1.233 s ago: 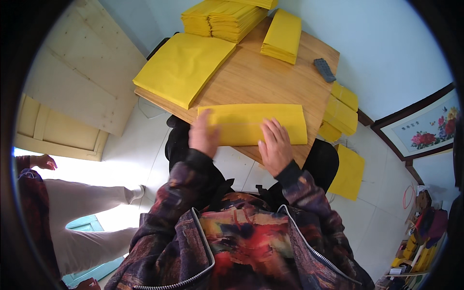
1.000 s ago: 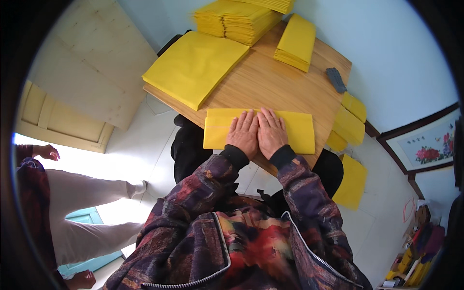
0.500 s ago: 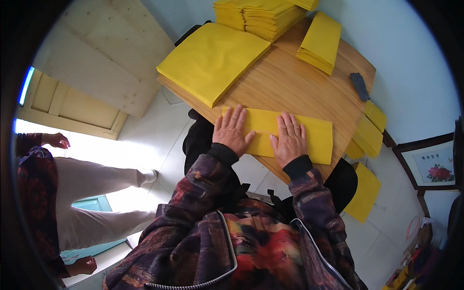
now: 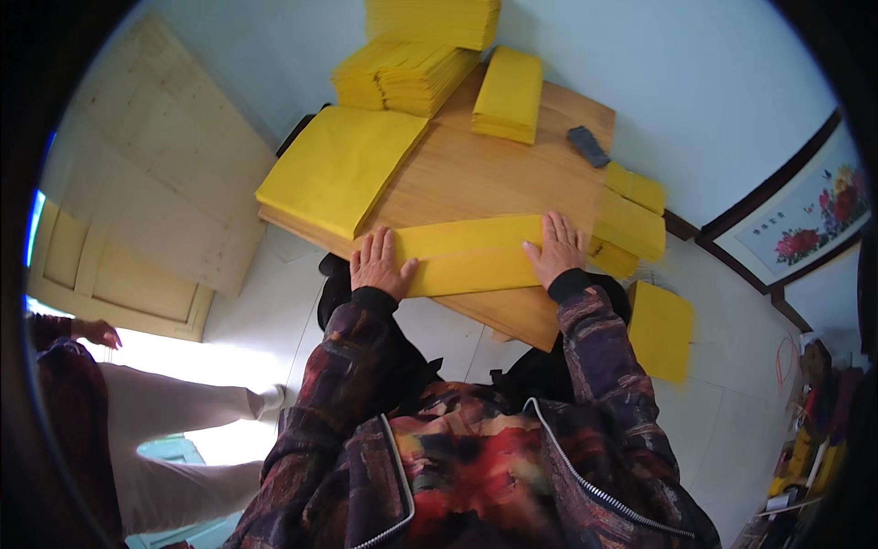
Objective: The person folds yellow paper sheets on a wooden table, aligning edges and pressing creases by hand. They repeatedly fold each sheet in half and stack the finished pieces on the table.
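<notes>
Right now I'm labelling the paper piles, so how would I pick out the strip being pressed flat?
On the wooden table, look at the near edge. The long folded yellow paper strip lies there crosswise, alone among the yellow stacks in having the left hand and right hand flat on its ends.

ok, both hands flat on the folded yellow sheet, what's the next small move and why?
Probably slide both palms outward along the fold to sharpen the crease. The left hand and right hand press flat near opposite ends of the folded yellow sheet, which lies at the near edge of the wooden table.
</notes>
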### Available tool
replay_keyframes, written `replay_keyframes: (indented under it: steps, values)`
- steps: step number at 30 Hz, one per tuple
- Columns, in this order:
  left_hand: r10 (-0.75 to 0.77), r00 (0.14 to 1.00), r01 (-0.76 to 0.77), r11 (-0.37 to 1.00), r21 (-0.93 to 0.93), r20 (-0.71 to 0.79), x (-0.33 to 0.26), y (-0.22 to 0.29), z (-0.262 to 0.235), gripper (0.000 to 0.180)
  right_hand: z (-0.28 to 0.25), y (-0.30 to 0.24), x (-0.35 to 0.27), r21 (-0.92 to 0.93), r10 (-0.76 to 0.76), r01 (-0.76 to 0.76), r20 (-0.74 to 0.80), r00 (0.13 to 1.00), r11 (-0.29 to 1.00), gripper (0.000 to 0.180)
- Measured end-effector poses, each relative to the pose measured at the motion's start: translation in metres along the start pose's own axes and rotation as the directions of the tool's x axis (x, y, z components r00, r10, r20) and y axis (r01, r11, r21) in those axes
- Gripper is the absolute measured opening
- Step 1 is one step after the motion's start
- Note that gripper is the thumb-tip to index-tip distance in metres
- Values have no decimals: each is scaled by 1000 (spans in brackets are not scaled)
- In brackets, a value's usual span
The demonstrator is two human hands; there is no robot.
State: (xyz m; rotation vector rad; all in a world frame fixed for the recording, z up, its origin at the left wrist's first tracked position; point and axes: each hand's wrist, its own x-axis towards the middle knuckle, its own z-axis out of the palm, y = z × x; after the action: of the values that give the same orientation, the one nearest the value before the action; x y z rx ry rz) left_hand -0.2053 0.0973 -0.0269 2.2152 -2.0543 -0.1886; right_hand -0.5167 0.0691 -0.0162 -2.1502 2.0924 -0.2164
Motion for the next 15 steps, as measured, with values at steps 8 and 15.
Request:
replay_keyframes:
  steps: [8,15]
  values:
    - [131,990,-132,991,-1,-45,26,21,-2,74,4,-74,-8,85,-247,245,23,969,966,59]
    - [310,948,-317,931,-179,-67,11,73,14,60,42,-90,-1,71,-294,302,-110,950,951,56]
